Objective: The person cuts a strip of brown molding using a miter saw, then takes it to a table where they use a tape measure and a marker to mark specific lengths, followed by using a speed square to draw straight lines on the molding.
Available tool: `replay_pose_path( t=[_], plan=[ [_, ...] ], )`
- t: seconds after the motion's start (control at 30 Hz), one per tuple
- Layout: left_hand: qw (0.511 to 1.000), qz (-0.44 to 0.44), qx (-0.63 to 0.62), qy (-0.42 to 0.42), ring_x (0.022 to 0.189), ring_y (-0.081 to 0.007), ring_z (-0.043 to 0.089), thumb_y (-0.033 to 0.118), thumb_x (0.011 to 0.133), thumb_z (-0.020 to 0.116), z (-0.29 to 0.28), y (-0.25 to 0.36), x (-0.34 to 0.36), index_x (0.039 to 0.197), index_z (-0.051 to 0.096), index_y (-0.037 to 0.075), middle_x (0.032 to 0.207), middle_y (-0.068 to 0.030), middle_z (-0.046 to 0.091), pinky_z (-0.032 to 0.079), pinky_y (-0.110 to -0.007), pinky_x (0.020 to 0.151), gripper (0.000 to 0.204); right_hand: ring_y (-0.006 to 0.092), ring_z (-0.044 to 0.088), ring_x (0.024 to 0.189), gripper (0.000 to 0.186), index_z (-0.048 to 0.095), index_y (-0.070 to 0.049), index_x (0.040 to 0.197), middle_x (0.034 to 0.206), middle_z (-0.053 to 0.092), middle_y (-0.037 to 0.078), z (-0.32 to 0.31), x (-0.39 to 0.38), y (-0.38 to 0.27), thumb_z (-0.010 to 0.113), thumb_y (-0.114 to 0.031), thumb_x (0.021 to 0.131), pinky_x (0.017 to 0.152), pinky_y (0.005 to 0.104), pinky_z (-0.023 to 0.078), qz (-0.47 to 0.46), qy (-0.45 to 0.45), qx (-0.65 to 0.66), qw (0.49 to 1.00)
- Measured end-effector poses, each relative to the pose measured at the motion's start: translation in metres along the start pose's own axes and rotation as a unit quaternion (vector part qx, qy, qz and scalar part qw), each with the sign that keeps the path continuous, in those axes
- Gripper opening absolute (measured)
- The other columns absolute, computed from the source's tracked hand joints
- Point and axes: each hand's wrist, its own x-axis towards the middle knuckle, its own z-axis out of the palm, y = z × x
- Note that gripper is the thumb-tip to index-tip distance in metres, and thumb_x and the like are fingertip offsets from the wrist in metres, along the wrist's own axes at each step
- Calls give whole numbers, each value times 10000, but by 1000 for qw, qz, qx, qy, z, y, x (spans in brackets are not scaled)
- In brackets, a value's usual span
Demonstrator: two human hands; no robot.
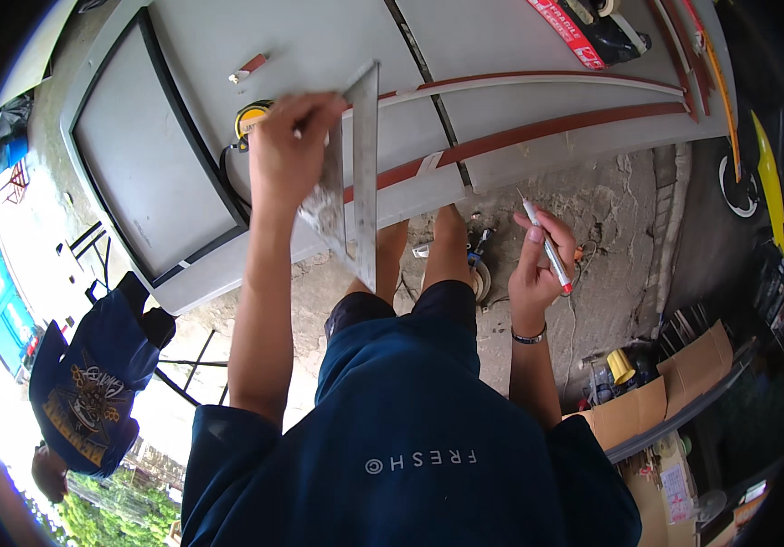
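Observation:
My left hand (292,146) is raised over the grey panel, its fingers closed on the upper end of a flat metal set square (366,178). The set square is held upright, pointing down toward my body. Part of its slanted side lies behind my wrist. To the right, past the panel's near edge, my right hand (542,269) holds a slim white pen (551,252) with a red end. The pen's thin tip points up and to the left. A yellow and black tape measure (252,118) rests on the panel just beyond my left hand.
Reddish-brown strips (538,132) run along the large grey panel (319,41), with a black frame (173,91) at its left. A small red and white piece (248,68) and a red printed wrapper (567,35) lie on it. Another person (91,392) bends at left; a cardboard box (629,415) stands right.

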Motion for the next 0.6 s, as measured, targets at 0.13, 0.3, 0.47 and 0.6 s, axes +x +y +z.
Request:
replay_pose_path(
  t=[0.13,0.3,0.47,0.6],
  plan=[
    [999,-13,-7,41,747,-151,670,332,946,729,-5,1,108,1067,785,56,840,-95,748,520,-288,730,307,284,740,938,206,573,60,1202,1201,622,226,-11,-3,-11,550,-68,1042,802,353,640,-1,-21,-28,999],
    [993,-24,-21,111,722,-254,737,269,886,743,45,-28,232,946,797,79,759,-169,740,572,-388,660,206,284,721,1005,211,555,30,1227,1218,637,196,-16,-5,-32,540,-87,1052,840,366,622,28,-13,-50,998],
    [988,-6,5,156,794,-381,742,192,840,678,64,-46,268,891,803,83,827,-219,732,575,-437,700,174,264,715,1001,251,547,21,1243,1182,664,190,-22,-7,-36,528,-162,1071,901,389,573,-5,-17,-75,997],
    [984,53,-21,169,825,-361,753,271,843,743,42,-40,244,930,802,69,839,-217,741,584,-420,737,228,253,709,977,277,551,18,1233,1070,710,183,-24,5,-47,501,-212,1086,920,388,524,1,-10,-102,995]
  ],
)
